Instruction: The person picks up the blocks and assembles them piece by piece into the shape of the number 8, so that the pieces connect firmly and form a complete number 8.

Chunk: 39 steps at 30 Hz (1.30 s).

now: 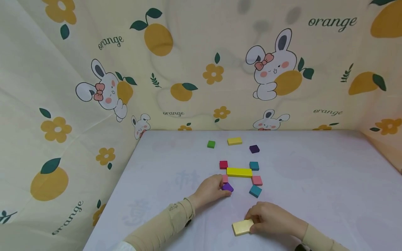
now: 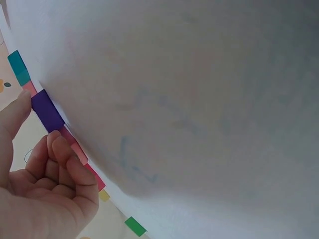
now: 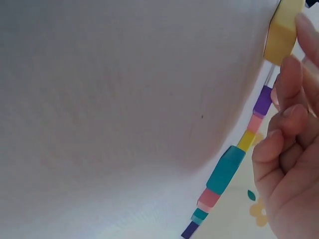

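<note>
In the head view my left hand (image 1: 211,190) is at the near left corner of a group of blocks. Its thumb and fingers pinch a purple block (image 1: 228,187), with one end of it at the thumb in the left wrist view (image 2: 48,110). Just behind it a pink block (image 1: 225,179) is partly covered by the fingers. My right hand (image 1: 272,219), closer to the front, grips a pale yellow block (image 1: 242,227) by its right end. A teal block (image 1: 255,191) lies beyond the right hand, turned at an angle.
A long yellow block (image 1: 239,172) lies crosswise, with a red block (image 1: 223,165), a second teal block (image 1: 254,166) and another pink block (image 1: 257,180) around its ends. Farther back are a green block (image 1: 211,144), a shorter yellow block (image 1: 235,141) and a dark purple block (image 1: 254,149).
</note>
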### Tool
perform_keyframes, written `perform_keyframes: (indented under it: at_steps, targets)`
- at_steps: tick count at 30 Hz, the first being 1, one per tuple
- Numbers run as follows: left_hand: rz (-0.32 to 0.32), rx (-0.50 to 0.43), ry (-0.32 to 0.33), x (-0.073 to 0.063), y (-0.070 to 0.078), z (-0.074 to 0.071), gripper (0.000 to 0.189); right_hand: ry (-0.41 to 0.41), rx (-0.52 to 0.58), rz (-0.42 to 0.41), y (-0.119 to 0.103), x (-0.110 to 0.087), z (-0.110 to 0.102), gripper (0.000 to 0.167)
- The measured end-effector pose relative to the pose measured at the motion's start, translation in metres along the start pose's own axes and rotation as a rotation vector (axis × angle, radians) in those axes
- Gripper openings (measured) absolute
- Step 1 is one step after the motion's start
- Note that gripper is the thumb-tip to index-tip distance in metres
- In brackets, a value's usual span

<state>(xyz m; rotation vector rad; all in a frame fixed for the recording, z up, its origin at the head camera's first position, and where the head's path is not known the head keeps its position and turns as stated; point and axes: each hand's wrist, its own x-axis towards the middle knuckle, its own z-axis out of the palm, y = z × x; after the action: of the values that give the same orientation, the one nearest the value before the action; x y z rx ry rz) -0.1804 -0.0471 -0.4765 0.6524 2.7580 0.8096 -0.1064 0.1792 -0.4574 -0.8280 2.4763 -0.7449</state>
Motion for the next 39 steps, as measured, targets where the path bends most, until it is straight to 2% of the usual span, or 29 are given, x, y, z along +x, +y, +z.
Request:
perform_keyframes:
  at_steps: [7, 13, 17, 34, 39]
  targets:
    - [0.007, -0.001, -0.002, 0.0, 0.0, -0.001, 0.033, 0.138, -0.151, 0.115, -0.006, 0.005, -0.001, 0.031]
    - [0.014, -0.006, -0.001, 0.0, 0.0, -0.002, 0.034, 0.229, -0.248, 0.219, -0.01, 0.015, -0.002, 0.027]
    - [0.029, -0.003, 0.006, -0.001, 0.0, -0.002, 0.034, 0.283, -0.289, 0.247, -0.011, 0.019, -0.003, 0.026]
    - [-0.002, 0.011, -0.014, -0.001, -0.001, -0.001, 0.036, 0.329, -0.308, 0.24, -0.007, 0.029, -0.006, 0.029]
    - [0.015, 0.014, -0.009, 0.0, -0.001, -0.001, 0.035, 0.329, -0.309, 0.253, -0.007, 0.031, -0.006, 0.028]
